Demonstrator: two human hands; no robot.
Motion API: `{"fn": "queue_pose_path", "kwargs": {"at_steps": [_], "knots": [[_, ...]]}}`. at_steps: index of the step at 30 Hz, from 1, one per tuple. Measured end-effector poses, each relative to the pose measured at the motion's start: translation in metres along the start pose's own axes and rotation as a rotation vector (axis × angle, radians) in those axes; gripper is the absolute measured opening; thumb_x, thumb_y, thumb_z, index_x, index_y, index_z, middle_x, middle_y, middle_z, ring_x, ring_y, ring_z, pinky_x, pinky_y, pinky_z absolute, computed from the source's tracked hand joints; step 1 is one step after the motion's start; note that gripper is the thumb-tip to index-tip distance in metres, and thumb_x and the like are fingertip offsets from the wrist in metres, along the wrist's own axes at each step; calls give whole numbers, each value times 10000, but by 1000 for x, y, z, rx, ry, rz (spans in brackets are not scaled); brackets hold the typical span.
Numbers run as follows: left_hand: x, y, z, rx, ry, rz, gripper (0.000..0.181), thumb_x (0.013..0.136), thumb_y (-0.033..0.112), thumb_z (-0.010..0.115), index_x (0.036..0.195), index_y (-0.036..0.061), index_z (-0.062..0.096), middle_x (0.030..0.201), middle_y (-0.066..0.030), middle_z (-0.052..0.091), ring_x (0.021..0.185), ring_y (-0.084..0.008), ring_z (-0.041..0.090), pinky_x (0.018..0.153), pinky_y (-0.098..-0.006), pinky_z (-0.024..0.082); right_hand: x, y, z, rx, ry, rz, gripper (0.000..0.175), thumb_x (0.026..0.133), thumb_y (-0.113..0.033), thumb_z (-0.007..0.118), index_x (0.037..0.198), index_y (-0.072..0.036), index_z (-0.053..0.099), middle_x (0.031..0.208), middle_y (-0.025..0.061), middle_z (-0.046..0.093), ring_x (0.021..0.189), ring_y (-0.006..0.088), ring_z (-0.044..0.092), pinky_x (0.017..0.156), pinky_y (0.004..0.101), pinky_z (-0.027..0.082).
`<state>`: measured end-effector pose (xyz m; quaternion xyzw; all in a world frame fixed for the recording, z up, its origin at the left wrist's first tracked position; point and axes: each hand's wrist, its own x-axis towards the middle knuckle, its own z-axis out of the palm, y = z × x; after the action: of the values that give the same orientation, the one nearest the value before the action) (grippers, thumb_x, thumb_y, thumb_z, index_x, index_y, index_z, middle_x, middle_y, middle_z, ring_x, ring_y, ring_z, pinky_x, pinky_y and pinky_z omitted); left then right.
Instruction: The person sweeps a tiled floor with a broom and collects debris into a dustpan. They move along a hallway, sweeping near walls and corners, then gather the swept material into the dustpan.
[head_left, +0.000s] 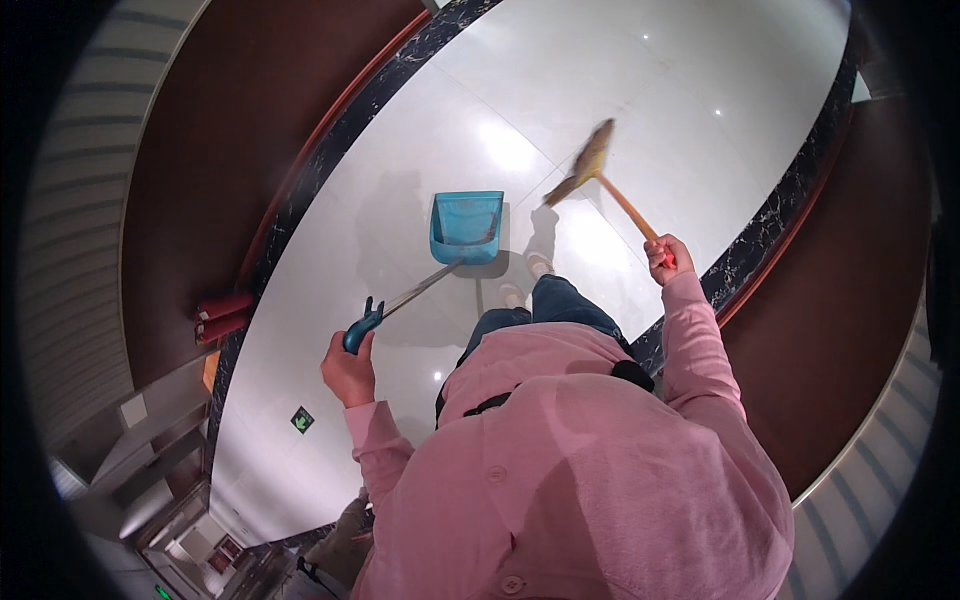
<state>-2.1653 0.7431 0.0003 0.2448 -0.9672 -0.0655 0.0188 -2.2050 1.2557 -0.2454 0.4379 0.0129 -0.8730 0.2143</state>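
My left hand (350, 373) grips the dark teal handle top of a long-handled dustpan (466, 217). Its metal pole slants up to a blue plastic pan, whose open mouth faces away from me; some dark matter shows inside. In my right hand (669, 259) is the red grip of a broom (590, 159) with an orange stick. The broom head, yellow with brown bristles, is blurred and lies beyond the pan to the right. Broom head and pan are apart. Whether the bristles touch the floor I cannot tell.
Glossy pale tiles (405, 172) form the floor, bordered by black marbled strips (330, 142). Dark red-brown walls rise on both sides. Red rolled items (225, 318) stand against the left wall. A green arrow floor sign (302, 420) lies at left. Another person (337, 547) is at lower left.
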Motion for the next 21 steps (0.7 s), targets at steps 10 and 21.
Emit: {"fn": "queue_pose_path", "kwargs": {"at_steps": [10,21], "knots": [[24,-4,9,-49,-25,83,306,653,310,747,713,86,548,643,-103,579,596,-321,561,516,-398,426,-16,31,54,41,-195,-27,327,802,-5,433,1113,93,408,706,53,442,494,77,423,379,181,384],[66,-63,3,-137,-113,150,281,659,302,733,701,94,548,627,-96,571,583,-313,557,520,-393,432,62,182,149,-88,-195,346,62,822,-37,465,785,-18,419,649,27,433,446,53,397,326,154,352]]}}
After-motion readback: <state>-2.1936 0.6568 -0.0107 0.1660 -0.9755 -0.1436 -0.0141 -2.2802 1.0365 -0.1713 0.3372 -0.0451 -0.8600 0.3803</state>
